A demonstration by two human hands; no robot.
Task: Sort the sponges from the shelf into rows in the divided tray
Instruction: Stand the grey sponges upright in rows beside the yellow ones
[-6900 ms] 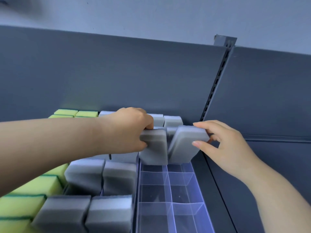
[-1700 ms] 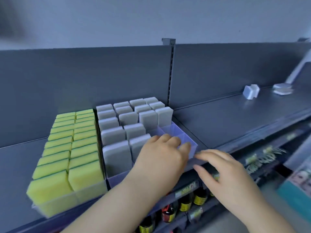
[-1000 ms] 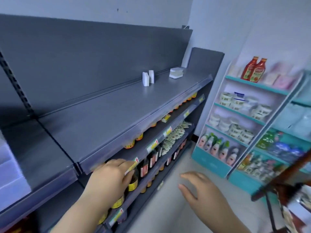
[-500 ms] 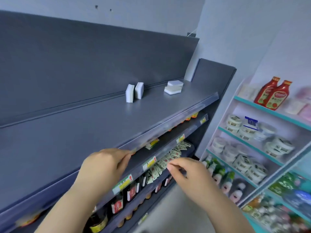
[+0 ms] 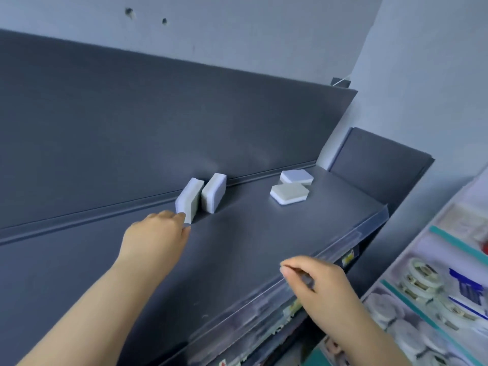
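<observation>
- The dark grey back panel (image 5: pixel 158 114) fills the upper left and stands against a pale wall (image 5: pixel 264 27).
- The dark grey shelf (image 5: pixel 264 233) runs from lower left to upper right below the panel, with a clear strip along its front edge.
- A pale side rack (image 5: pixel 435 299) with teal shelf edges stands at the right, stacked with round white packs that are too blurred to read.
- The left hand (image 5: pixel 155 233) is stretched out over the shelf with the back of the hand up. Its fingers are fairly straight and grip nothing, and the fingertips (image 5: pixel 183 220) are at the lower near corner of an upright sponge; contact cannot be told.
- The right hand (image 5: pixel 319 281) hangs above the shelf's front edge, its fingers loosely curled with thumb and forefinger close together, holding nothing.
- Two grey-white sponges stand on edge, just beside each other, at the back of the shelf: the left upright sponge (image 5: pixel 188 199) and the right upright sponge (image 5: pixel 214 192).
- Well to their right, two more lie flat: the near flat sponge (image 5: pixel 289 193) and the far flat sponge (image 5: pixel 296 177), overlapping at one corner.
</observation>
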